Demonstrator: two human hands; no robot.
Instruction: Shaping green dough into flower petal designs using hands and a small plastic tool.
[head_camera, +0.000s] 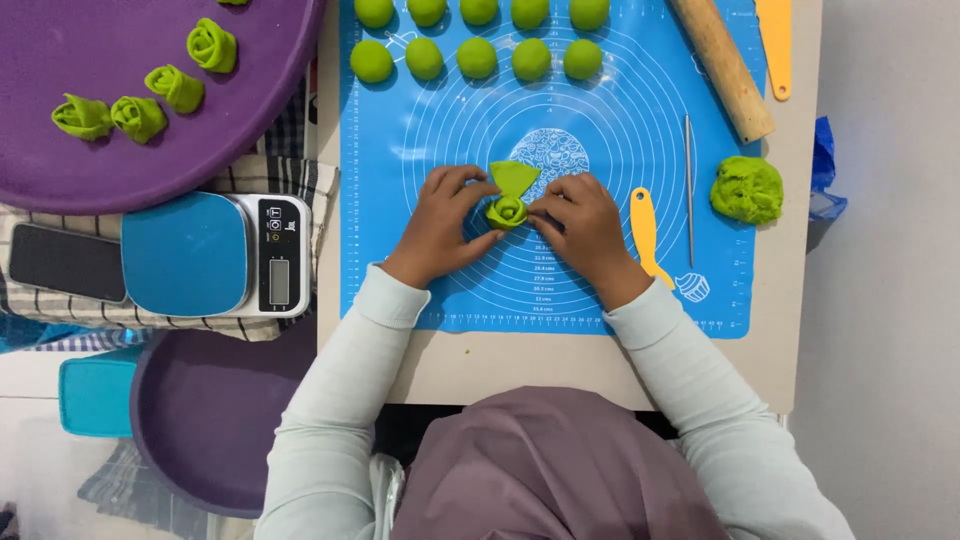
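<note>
Matt green dough; wooden rolling pin

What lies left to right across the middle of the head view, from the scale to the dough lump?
Scale → left hand → rolled green dough → right hand → yellow scraper → thin metal stick → dough lump.

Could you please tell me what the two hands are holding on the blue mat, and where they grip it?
Both the left hand and right hand pinch the green dough roll at its rolled lower sides; its flat flap is free.
</note>
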